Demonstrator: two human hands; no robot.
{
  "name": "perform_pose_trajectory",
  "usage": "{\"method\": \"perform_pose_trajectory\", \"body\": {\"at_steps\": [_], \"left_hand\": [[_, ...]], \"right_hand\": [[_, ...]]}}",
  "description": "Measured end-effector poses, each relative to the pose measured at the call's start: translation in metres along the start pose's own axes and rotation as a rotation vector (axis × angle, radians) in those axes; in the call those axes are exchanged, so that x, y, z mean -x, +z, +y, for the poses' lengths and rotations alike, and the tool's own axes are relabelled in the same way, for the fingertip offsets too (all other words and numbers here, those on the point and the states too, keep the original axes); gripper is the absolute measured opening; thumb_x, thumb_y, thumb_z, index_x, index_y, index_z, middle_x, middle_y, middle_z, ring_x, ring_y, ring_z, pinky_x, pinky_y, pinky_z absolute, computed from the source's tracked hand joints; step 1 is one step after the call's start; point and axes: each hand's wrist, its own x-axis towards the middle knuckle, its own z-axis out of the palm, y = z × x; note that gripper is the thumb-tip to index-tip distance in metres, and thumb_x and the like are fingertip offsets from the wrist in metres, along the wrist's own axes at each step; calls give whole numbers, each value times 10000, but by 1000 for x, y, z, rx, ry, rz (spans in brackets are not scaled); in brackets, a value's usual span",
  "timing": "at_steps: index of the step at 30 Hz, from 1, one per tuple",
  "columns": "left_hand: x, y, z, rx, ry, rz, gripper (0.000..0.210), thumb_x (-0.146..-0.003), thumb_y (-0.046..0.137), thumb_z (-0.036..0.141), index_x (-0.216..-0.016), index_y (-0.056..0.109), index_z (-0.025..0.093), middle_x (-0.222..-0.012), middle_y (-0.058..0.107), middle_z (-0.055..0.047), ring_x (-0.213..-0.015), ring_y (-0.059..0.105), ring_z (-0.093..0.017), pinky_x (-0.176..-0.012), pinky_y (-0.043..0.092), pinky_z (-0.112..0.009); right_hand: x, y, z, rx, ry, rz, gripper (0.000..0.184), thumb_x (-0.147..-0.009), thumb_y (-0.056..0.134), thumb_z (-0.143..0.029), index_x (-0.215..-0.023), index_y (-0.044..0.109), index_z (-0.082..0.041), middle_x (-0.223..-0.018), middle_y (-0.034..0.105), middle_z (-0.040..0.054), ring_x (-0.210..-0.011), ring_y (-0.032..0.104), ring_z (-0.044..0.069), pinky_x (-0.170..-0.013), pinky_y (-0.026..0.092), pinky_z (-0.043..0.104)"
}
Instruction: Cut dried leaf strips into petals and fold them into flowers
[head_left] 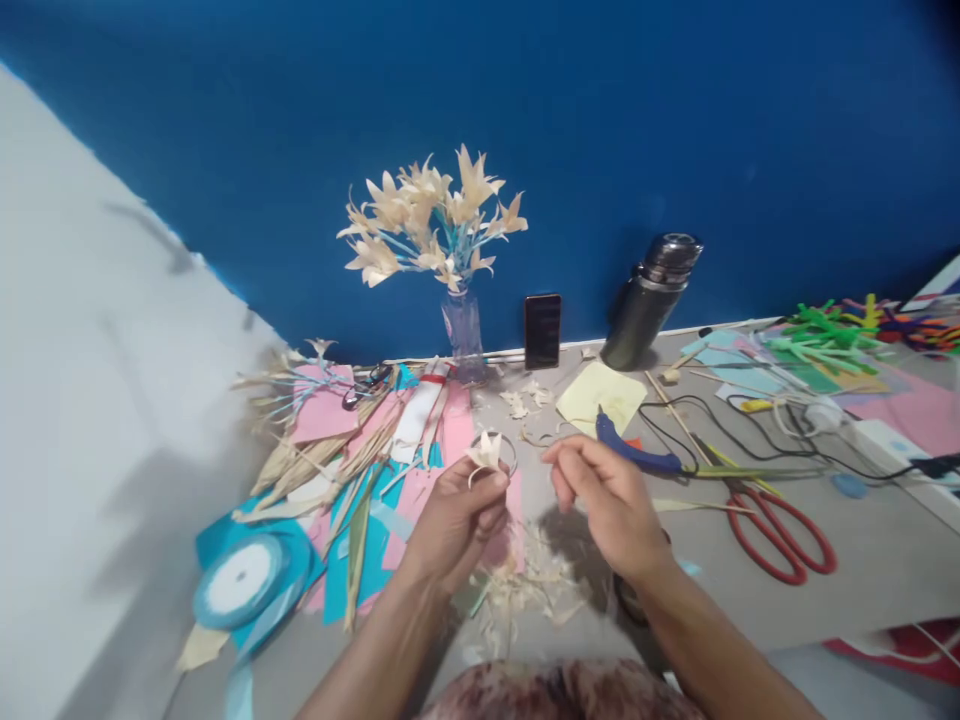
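Between the thumb and fingers of my left hand is a small cream flower with pointed petals, like the ones in the vase. A thin ring or loop shows around it; whether it is joined to the flower I cannot tell. My right hand hovers a little to the right, apart from the flower, thumb and fingers pinched together; anything between them is too small to make out. Just beyond that hand lies a blue glue gun, its nozzle over a yellow paper. Cream scraps litter the table below both hands.
A glass vase holds cream flowers by the blue wall, beside a phone and a dark flask. Red-handled scissors lie right, near black cables. Ribbon roll, dried husks and coloured papers cover the left.
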Motion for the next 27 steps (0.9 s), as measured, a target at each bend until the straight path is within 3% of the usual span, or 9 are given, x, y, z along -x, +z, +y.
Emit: {"method": "perform_pose_trajectory", "body": {"at_steps": [3,5,10,13,19,27], "left_hand": [[-2,8,-3,-13,74,37,299,-619,879,231,-781,655,117,-548,509,75,-381,323,2,-422,208,-177],[-3,11,-6,-35,128,60,279,-623,877,245,-777,683,116,-522,492,80,-387,327,-4,-429,221,-179],[-1,9,-11,-99,184,111,256,-600,885,266,-720,705,130,-529,505,66,-419,347,-17,-449,238,-187],[0,3,-14,-180,248,109,220,-636,864,290,-689,717,135,-541,496,54,-442,347,-29,-457,245,-203],[1,-3,-15,-403,384,126,119,-712,793,236,-675,724,146,-639,449,37,-507,329,-46,-462,231,-216],[3,1,-11,-635,559,183,244,-759,717,209,-543,616,160,-626,482,14,-555,417,-94,-519,343,-240]], "right_hand": [[4,18,17,-96,110,-57,327,-972,547,-480,-899,647,-177,-554,397,-68,-481,341,85,-456,283,215],[3,24,21,-137,143,-58,323,-934,610,-482,-852,637,-171,-567,402,-69,-476,302,71,-446,252,208],[-1,25,22,-331,233,-92,314,-830,743,-457,-810,635,-163,-587,492,-54,-471,338,56,-462,281,198],[-1,24,26,-437,299,-123,308,-805,768,-432,-790,634,-155,-539,464,-64,-458,341,56,-448,252,193],[-4,28,28,-384,325,-76,272,-818,714,-367,-691,590,-159,-492,396,-81,-438,271,56,-425,175,207],[-5,36,26,-364,361,-19,203,-783,653,-279,-650,535,-180,-492,372,-90,-436,260,60,-422,178,207]]}}
